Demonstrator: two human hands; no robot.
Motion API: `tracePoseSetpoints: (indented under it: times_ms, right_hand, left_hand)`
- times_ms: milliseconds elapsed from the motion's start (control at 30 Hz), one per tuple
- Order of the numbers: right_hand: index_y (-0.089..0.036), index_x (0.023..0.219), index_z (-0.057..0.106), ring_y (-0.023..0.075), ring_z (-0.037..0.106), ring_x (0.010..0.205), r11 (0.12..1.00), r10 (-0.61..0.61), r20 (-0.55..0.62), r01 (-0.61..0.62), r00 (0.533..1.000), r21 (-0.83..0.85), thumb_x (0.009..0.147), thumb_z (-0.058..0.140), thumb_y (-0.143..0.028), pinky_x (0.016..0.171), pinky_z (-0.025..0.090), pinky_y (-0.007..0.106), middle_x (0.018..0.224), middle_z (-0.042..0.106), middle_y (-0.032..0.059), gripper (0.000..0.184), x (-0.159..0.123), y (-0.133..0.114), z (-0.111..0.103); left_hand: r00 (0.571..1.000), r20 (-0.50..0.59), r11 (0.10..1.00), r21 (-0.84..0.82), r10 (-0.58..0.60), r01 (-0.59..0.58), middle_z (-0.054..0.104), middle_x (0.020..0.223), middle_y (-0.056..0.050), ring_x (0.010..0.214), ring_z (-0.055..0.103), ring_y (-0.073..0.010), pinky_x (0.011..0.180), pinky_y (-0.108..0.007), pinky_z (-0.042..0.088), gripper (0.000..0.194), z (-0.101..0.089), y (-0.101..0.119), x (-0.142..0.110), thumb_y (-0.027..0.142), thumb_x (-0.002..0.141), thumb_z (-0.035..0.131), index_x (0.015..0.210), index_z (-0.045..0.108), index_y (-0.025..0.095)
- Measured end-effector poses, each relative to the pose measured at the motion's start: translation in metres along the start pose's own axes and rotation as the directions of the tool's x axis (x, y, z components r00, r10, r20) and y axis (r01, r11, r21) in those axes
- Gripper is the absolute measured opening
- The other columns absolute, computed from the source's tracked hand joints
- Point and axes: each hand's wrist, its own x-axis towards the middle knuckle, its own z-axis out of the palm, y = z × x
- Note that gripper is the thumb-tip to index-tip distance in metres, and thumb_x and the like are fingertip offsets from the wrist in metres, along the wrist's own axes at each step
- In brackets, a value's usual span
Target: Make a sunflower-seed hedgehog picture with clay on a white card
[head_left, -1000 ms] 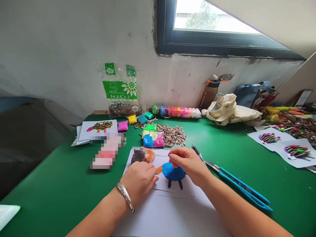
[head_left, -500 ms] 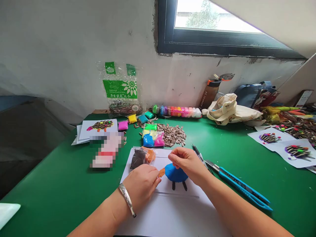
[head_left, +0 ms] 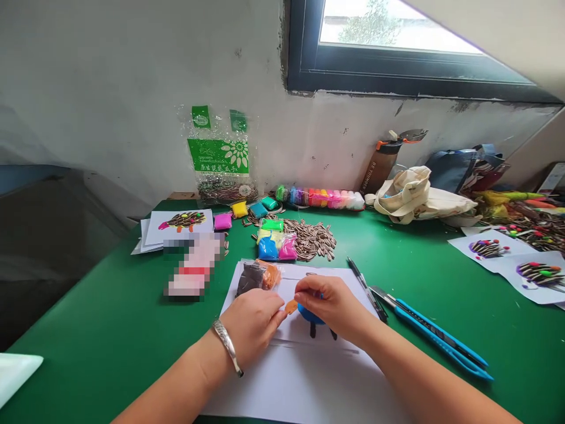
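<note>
A flat blue clay shape with black clay legs and an orange clay piece at its left lies on a sheet of white paper. My left hand, wearing a silver bangle, rests on this sheet with thumb and fingers closed beside the orange piece. Over the blue shape, my right hand is closed in a pinch, its fingertips near where blue meets orange. Whatever it holds is hidden. Bags of black clay and orange clay lie just behind my left hand.
Striped sunflower seeds are heaped behind the paper, beside several clay packets. A pen and a blue utility knife lie right. Finished seed pictures sit left. A bottle and cloth bag stand at the back.
The sheet with the blue shape has slid slightly right along with my left hand. My right hand has moved left and down, now covering much of the blue shape. The view has shifted a little.
</note>
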Motion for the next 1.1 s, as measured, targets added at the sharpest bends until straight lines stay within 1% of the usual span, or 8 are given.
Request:
tracePoseSetpoints:
  times_ms: [133,267,433,600,833,967,1100]
  right_hand:
    - [-0.019,0.067,0.063,0.013,0.051,0.072,0.977,-0.116,-0.065,0.102,0.991,-0.185,0.078,0.063,-0.014,0.065,0.037,0.024,0.066,0.057,-0.0025,0.012,0.0,-0.003,0.0]
    - [-0.021,0.067,0.066,0.0137,0.051,0.074,0.953,-0.204,-0.044,0.188,0.978,-0.238,0.08,0.062,-0.011,0.069,0.038,0.025,0.069,0.06,-0.0008,0.017,0.001,0.002,0.003]
    - [-0.024,0.068,0.072,0.015,0.05,0.073,0.913,-0.307,-0.019,0.288,0.952,-0.288,0.085,0.06,-0.019,0.072,0.037,0.029,0.07,0.063,0.0019,0.022,0.005,0.012,0.012]
    - [-0.025,0.069,0.072,0.0164,0.046,0.077,0.868,-0.334,-0.001,0.307,0.943,-0.389,0.082,0.064,-0.023,0.071,0.033,0.031,0.075,0.063,0.0025,0.016,0.005,0.014,0.02]
    - [-0.026,0.075,0.071,0.0172,0.045,0.079,0.848,-0.343,0.021,0.319,0.939,-0.424,0.083,0.062,-0.022,0.073,0.031,0.032,0.078,0.064,0.0021,0.013,0.001,0.018,0.022]
    - [-0.027,0.079,0.071,0.0172,0.045,0.08,0.825,-0.364,0.023,0.333,0.931,-0.457,0.083,0.063,-0.021,0.074,0.03,0.033,0.078,0.065,0.0015,0.011,-0.001,0.02,0.022]
    - [-0.028,0.084,0.071,0.0178,0.045,0.081,0.815,-0.341,0.084,0.339,0.936,-0.47,0.083,0.063,-0.022,0.072,0.03,0.033,0.078,0.066,0.0013,0.01,-0.001,0.016,0.018]
  left_hand:
    - [1.0,-0.007,1.0,-0.019,0.001,-0.001,0.063,0.078,-0.003,0.075,0.057,-0.018,0.069,-0.029,0.043,0.026,0.004,-0.003,0.0,0.024,0.094,0.037,0.079,0.058,0.018]
    - [1.0,0.005,0.999,-0.042,0.005,-0.005,0.063,0.078,-0.003,0.075,0.056,-0.0174,0.069,-0.028,0.043,0.025,0.003,-0.003,0.0,0.021,0.093,0.038,0.079,0.058,0.018]
    - [1.0,0.009,0.998,-0.063,0.009,-0.008,0.063,0.081,-0.003,0.077,0.056,-0.018,0.072,-0.029,0.044,0.021,0.002,-0.002,-0.001,0.019,0.091,0.041,0.082,0.06,0.019]
    - [1.0,0.028,0.997,-0.078,0.009,-0.007,0.064,0.084,-0.003,0.079,0.055,-0.0184,0.074,-0.031,0.045,0.017,0.001,-0.002,-0.001,0.017,0.09,0.044,0.085,0.06,0.019]
    - [0.999,0.036,0.999,-0.049,0.017,-0.015,0.063,0.085,-0.004,0.081,0.056,-0.0189,0.076,-0.031,0.046,0.016,0.002,-0.002,0.0,0.017,0.09,0.045,0.087,0.061,0.017]
    - [0.999,0.048,0.999,-0.046,0.018,-0.016,0.064,0.086,-0.005,0.084,0.058,-0.0195,0.079,-0.032,0.047,0.016,-0.001,-0.001,0.0,0.017,0.09,0.048,0.087,0.063,0.016]
    - [0.999,0.029,0.999,-0.042,0.023,-0.022,0.065,0.088,-0.006,0.087,0.059,-0.0198,0.083,-0.032,0.047,0.018,-0.003,0.0,-0.001,0.017,0.09,0.048,0.085,0.065,0.016]
